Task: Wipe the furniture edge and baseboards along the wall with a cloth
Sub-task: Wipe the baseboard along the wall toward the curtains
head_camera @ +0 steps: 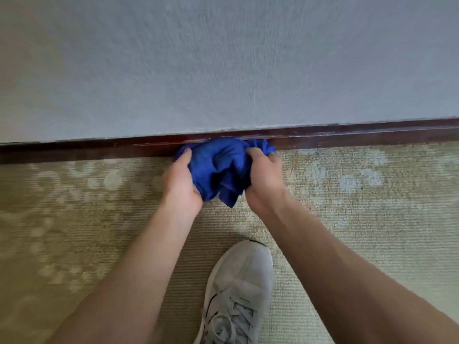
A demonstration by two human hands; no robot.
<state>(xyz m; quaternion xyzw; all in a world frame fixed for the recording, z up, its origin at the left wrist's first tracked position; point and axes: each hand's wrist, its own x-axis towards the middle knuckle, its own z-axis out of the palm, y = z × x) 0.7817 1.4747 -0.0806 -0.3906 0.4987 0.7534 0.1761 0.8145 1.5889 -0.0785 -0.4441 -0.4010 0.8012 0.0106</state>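
Blue cloth (pixel 221 167) hides fingertips, w/ baseboard (pixel 347 137) blurred.

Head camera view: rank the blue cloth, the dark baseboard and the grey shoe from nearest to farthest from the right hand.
1. blue cloth: gripped by the right hand, bunched between both hands.
2. dark baseboard: just beyond the fingers, along the wall's foot.
3. grey shoe: farthest, back on the carpet toward the person.

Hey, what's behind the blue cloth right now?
The dark wooden baseboard runs behind the blue cloth, below the wall. The stretch directly behind the cloth is covered, so its condition cannot be seen.
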